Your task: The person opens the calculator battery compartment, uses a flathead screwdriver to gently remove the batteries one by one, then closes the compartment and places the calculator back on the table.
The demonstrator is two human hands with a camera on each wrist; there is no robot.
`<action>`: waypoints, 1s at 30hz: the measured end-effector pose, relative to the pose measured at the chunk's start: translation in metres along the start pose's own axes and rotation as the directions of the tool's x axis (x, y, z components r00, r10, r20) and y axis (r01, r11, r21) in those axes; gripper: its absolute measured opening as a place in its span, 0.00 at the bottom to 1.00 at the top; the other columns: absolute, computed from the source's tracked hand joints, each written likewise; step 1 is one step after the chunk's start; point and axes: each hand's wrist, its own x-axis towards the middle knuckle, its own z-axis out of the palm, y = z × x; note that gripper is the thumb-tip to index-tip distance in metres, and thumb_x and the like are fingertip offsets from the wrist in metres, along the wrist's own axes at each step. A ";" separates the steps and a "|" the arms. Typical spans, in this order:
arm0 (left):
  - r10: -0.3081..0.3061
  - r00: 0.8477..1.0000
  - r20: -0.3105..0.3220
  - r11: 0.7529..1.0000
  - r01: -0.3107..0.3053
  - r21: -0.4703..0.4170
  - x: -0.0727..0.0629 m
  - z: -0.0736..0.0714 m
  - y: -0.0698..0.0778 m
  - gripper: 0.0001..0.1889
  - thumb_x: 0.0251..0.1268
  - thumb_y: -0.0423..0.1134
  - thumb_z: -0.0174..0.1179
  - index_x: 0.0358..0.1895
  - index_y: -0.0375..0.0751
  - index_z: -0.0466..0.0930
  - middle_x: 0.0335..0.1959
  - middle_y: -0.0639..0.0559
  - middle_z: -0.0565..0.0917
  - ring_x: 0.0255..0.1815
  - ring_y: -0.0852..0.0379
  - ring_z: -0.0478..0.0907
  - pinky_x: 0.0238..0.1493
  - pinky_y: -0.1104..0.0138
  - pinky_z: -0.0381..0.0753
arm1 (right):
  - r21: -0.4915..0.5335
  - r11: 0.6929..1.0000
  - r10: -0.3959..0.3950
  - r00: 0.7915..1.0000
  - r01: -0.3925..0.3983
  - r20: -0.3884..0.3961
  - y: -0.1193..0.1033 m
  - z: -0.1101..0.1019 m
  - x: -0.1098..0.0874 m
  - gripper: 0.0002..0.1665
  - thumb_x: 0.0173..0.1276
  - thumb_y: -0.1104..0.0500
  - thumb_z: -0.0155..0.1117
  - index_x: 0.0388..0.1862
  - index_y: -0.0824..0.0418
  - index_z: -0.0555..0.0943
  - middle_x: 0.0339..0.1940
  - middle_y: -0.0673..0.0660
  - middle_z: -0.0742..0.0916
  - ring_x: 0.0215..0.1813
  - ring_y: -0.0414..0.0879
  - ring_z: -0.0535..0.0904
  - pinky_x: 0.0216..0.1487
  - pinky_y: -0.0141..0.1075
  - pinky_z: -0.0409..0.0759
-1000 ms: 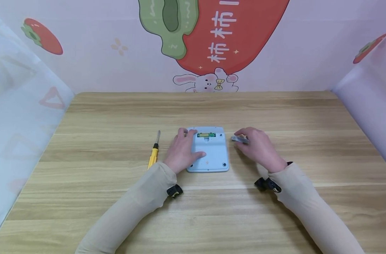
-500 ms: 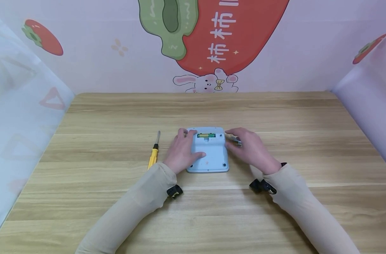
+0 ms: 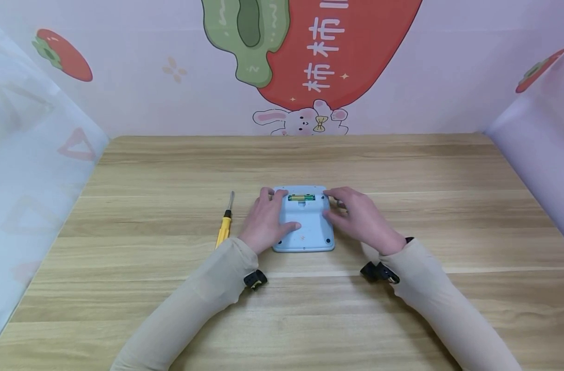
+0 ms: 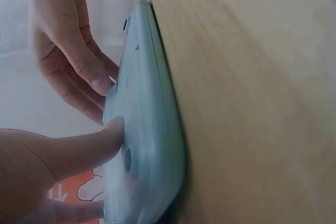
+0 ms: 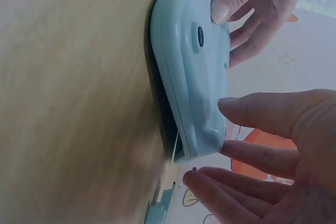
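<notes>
Thumb and fingers apart, the left hand (image 3: 264,221) pressed the left side of a blue device (image 3: 311,221), its green battery (image 3: 301,198) running crosswise near the far edge; at its right edge, the right hand (image 3: 360,216), fingers likewise spread, touched beside a pale piece (image 5: 159,212).

Wood-grain tabletop (image 3: 282,319), pale backdrop (image 3: 138,103) (cartoon rabbit (image 3: 297,119) included), whitish side walls (image 3: 27,154)

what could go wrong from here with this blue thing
If the blue device gets tipped, its exposed battery might drop out. The small blue piece near the right hand could get knocked away. The screwdriver lies close to the left sleeve and might get bumped.
</notes>
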 end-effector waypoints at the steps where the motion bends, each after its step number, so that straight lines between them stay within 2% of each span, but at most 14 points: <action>1: 0.001 1.000 -0.001 1.000 -0.001 -0.002 0.000 0.000 0.000 0.38 0.57 0.47 0.68 0.70 0.43 0.62 0.67 0.39 0.61 0.55 0.45 0.69 0.55 0.56 0.74 | 0.001 1.000 0.000 1.000 0.000 0.003 0.000 0.000 0.000 0.26 0.65 0.60 0.65 0.61 0.68 0.74 0.57 0.66 0.80 0.52 0.58 0.81 0.50 0.47 0.81; 8: 0.003 1.000 0.000 1.000 -0.003 -0.008 0.000 0.000 0.001 0.39 0.57 0.47 0.68 0.70 0.43 0.62 0.68 0.39 0.61 0.55 0.45 0.69 0.56 0.56 0.74 | 0.020 1.000 0.007 0.999 -0.007 0.035 -0.003 0.002 0.000 0.29 0.64 0.61 0.66 0.62 0.69 0.72 0.58 0.68 0.79 0.53 0.58 0.81 0.50 0.45 0.82; 19: -0.007 1.000 0.006 1.000 0.007 0.005 0.001 -0.001 0.002 0.39 0.57 0.47 0.69 0.70 0.43 0.62 0.67 0.39 0.61 0.54 0.45 0.70 0.56 0.55 0.75 | 0.001 0.998 0.061 0.993 -0.062 0.101 -0.008 0.004 0.000 0.44 0.57 0.56 0.74 0.68 0.68 0.66 0.62 0.67 0.77 0.51 0.56 0.82 0.50 0.45 0.81; 30: -0.001 1.000 0.008 1.000 0.001 0.007 0.000 0.000 0.000 0.39 0.57 0.49 0.68 0.71 0.44 0.62 0.67 0.40 0.61 0.56 0.45 0.69 0.57 0.55 0.75 | -0.035 0.996 0.087 0.990 -0.084 0.107 -0.014 0.006 0.000 0.45 0.55 0.56 0.75 0.68 0.68 0.66 0.64 0.67 0.76 0.53 0.55 0.80 0.55 0.46 0.79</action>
